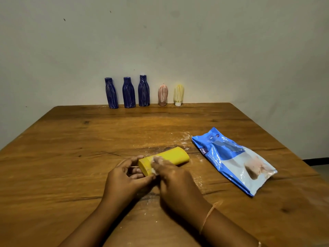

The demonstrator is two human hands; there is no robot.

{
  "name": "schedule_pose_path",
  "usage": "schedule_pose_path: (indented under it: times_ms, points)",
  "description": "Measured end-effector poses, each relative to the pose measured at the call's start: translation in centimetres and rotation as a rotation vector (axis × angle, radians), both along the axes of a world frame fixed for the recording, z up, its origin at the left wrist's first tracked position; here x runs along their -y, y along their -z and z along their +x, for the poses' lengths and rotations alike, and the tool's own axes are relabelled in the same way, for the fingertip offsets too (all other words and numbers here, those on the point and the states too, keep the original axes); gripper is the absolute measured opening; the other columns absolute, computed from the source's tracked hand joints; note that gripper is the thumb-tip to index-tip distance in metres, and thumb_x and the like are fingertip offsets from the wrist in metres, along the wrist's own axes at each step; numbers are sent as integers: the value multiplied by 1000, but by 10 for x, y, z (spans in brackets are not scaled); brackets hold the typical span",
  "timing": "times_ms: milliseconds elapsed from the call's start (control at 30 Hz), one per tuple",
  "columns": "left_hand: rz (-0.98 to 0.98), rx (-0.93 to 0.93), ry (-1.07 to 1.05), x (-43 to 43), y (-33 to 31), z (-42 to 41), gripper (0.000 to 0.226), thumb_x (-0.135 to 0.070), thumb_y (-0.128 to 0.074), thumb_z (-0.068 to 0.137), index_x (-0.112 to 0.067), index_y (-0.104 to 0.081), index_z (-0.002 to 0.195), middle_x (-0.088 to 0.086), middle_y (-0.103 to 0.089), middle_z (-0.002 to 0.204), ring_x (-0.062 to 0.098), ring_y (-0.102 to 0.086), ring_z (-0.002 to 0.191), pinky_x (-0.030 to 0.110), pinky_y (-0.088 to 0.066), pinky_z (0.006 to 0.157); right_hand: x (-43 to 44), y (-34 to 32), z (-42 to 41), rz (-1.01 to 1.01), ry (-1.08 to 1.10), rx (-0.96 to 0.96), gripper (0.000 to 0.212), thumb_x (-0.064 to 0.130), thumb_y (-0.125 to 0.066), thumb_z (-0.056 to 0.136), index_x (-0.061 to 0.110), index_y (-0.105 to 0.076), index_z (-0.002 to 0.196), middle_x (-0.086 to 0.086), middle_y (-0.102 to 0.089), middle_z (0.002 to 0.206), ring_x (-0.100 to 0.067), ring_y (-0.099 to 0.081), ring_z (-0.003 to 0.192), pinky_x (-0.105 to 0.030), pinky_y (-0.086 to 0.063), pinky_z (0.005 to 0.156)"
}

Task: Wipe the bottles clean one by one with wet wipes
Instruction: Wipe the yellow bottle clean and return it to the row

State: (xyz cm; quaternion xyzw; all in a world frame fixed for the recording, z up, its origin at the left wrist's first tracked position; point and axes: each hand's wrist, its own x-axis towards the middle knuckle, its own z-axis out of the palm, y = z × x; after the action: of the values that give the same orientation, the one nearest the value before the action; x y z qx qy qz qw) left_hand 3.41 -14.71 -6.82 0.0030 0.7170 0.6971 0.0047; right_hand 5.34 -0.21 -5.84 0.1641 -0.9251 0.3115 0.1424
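We hold a yellow bottle (164, 160) lying on its side near the middle of the wooden table (71, 139), its far end pointing toward 2 o'clock. Our left hand (127, 175) curls its fingers around the near end, closed on it. Our right hand (175, 182) presses a crumpled white wet wipe (154, 164) against the bottle's top, fingers bunched shut on the wipe.

At 3 o'clock from the bottle, just beside it but apart, lies a blue wet wipes pack (235, 161), flat, reaching close to the table's right edge. To 9 o'clock the tabletop lies open out to the left edge. At 12 o'clock, well apart along the far edge against the wall (178, 41), stand three blue bottles (128, 92), then a pink bottle (162, 95) and a pale yellow bottle (178, 95), both cap-down, all streaked white.

White powdery smears (185, 139) dust the wood between bottle and pack. The wall is plain and greyish.
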Motion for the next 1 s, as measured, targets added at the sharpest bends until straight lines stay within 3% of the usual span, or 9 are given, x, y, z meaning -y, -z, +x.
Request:
schedule_pose_path:
  times_ms: [167,300,367,433,533,700,800,900,1000]
  points:
    - [-127,-120,28,-2,-6,3,61,8,-81,59,-28,-61,104,7,-64,91,4,-68,71,19,-56,61,-40,-5,-30,55,306,32,42,3,-45,87,14,-56,126,-9,-53,133,-22,-50,121,-23,-33,101]
    - [-221,-212,27,-1,-6,5,61,5,-81,62,-36,-61,103,-8,-63,102,-1,-64,87,11,-52,66,3,-5,-8,4,65,-70,49,2,-41,88,11,-44,137,-8,-41,144,-16,-34,135,-18,-16,111]
    - [-278,-283,13,-2,-5,5,61,7,-77,65,-41,-59,98,-18,-62,101,-9,-60,90,7,-49,70,28,-1,1,34,-57,-68,55,0,-40,81,4,-43,136,-14,-42,142,-22,-35,135,-30,-8,112]
    - [-297,-297,2,-1,-4,5,63,5,-76,66,-45,-58,99,-22,-62,101,-10,-59,92,10,-50,71,28,0,-3,54,-58,-100,56,6,-38,78,2,-46,133,-17,-46,138,-26,-41,131,-37,-11,110]
    - [-330,-298,33,-1,-2,6,68,-3,-82,64,-41,-54,113,-21,-57,105,-6,-60,92,10,-51,70,-1,-4,-22,27,46,-52,48,9,-39,89,11,-43,136,-8,-43,143,-18,-36,134,-19,-19,109]
    - [-408,-367,50,0,-2,8,73,-4,-82,66,-38,-48,120,-26,-49,109,-16,-52,98,2,-47,72,-41,-9,-50,-24,298,34,33,7,-49,90,10,-61,120,-11,-61,123,-24,-53,117,-27,-36,100]
    - [-408,-353,38,0,-1,7,72,-7,-83,65,-39,-49,119,-23,-52,107,-14,-54,95,4,-49,71,-15,-4,-28,0,195,-51,43,2,-44,87,12,-54,128,-9,-53,134,-20,-46,125,-23,-30,106]
    - [-368,-326,-7,-2,-2,6,67,-1,-79,66,-38,-53,116,-22,-55,105,-8,-59,90,12,-54,73,20,-1,2,-9,-24,-100,49,8,-36,85,8,-48,132,-10,-44,141,-18,-35,134,-24,-10,112]
    - [-321,-306,10,-2,-1,5,67,1,-78,66,-40,-56,114,-17,-58,102,-1,-63,85,17,-56,68,10,3,-4,1,-33,-68,53,11,-34,80,9,-53,129,-10,-49,137,-18,-40,131,-22,-19,109]
